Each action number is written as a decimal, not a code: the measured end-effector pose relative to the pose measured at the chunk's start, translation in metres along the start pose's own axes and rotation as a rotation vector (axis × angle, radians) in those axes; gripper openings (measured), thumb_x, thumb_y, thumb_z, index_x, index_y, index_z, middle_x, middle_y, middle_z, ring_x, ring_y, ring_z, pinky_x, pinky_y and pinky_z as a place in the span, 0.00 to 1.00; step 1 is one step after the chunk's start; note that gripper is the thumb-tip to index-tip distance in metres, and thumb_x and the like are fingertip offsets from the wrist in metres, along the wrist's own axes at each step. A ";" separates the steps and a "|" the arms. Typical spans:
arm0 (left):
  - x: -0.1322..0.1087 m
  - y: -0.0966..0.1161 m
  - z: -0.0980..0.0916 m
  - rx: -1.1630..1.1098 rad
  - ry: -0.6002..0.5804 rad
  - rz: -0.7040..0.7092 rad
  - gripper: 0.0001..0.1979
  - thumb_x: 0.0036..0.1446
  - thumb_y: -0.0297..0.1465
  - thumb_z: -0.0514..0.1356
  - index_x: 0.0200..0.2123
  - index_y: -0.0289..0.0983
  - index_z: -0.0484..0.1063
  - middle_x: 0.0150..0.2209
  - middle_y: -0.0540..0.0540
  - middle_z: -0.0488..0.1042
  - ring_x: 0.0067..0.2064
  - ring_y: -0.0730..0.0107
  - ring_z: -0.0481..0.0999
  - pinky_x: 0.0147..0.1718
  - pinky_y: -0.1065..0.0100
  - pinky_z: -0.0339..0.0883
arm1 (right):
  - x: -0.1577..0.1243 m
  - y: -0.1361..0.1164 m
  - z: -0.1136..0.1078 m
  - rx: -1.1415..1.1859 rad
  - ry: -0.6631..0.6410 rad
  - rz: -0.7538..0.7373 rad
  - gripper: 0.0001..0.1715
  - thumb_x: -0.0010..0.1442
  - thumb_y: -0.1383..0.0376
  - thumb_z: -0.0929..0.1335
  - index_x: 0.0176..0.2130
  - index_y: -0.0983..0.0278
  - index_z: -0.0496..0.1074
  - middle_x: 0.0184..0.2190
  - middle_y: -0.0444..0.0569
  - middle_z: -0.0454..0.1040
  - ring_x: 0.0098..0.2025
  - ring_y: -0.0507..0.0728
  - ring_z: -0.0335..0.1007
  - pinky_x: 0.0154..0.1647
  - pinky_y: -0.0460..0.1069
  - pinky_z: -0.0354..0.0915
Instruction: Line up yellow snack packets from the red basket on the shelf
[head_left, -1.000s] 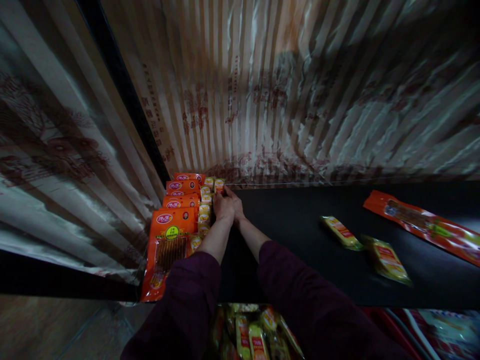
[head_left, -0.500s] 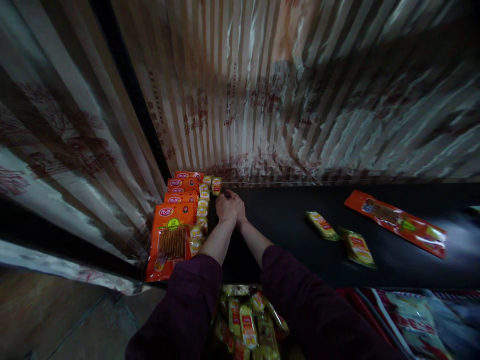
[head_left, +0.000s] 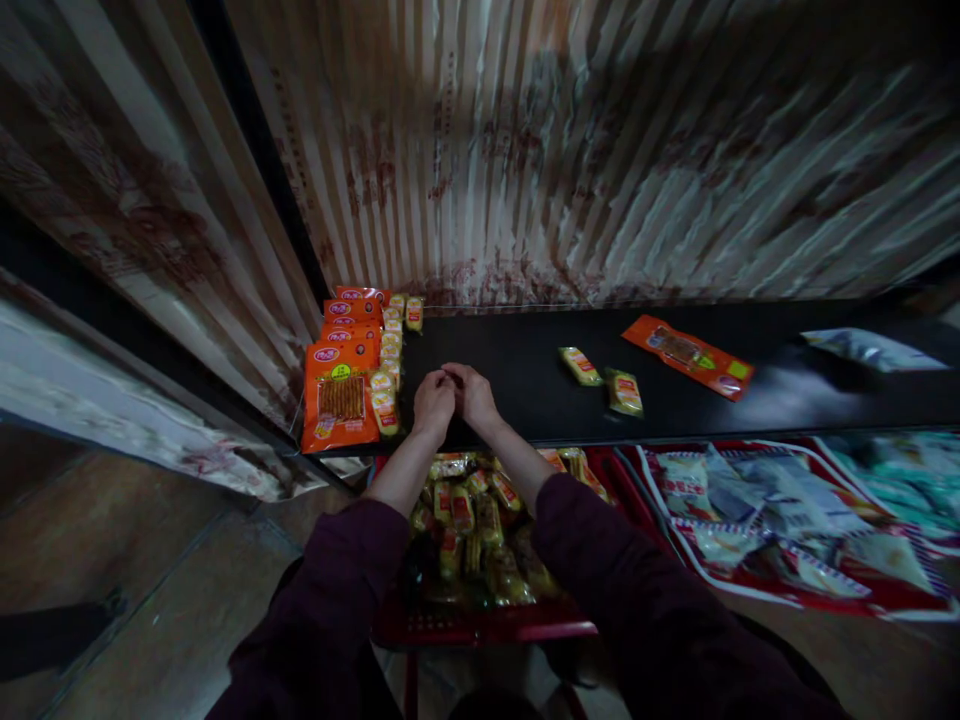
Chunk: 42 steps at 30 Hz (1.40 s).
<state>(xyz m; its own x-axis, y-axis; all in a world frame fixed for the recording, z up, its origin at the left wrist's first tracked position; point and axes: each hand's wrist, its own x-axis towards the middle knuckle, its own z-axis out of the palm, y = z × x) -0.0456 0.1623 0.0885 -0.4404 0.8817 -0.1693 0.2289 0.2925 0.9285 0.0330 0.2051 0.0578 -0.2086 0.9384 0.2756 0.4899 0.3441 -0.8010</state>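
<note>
Pulling back toward the wearer, the left hand (head_left: 435,402) and right hand (head_left: 474,392) had left the lone yellow pack (head_left: 414,314), which stood, seemingly upright, behind and to the right of the front orange packet (head_left: 341,395). A second earlier the hands were at that pack; now they were nearer, to the right of the orange packet and clear of the pack, so its placing looked finished. Both hands had their fingers curled inward, tips meeting or nearly so; nothing showed between them, but whether something small was tucked inside I could not tell.

The lined-up yellow packs (head_left: 390,345) ran just beside the orange packet's right edge. Two loose yellow packs (head_left: 624,391) lay well to its right, and beyond them a long orange packet (head_left: 687,357). Below and to its right, a red basket (head_left: 480,632) held more yellow packs.

The front orange packet bore a pale oval logo with Chinese characters, a small dark roundel and a yellow-green disc with dark writing, none of it surely legible. The yellow packs carried red labels with lettering too small to read.
</note>
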 end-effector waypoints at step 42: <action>-0.068 -0.167 0.010 0.162 -0.194 -0.211 0.25 0.47 0.24 0.56 0.51 0.41 0.70 0.55 0.44 0.70 0.58 0.60 0.66 0.55 0.66 0.57 | -0.134 0.096 0.018 -0.167 -0.297 0.334 0.20 0.55 0.73 0.64 0.46 0.61 0.73 0.47 0.49 0.76 0.50 0.57 0.71 0.56 0.51 0.63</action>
<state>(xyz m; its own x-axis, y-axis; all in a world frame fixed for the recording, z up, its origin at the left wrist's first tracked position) -0.0457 0.0573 -0.0580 -0.3231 0.8448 -0.4265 0.2921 0.5177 0.8042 0.0932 0.1116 -0.0654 -0.2375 0.9571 -0.1662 0.6959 0.0483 -0.7165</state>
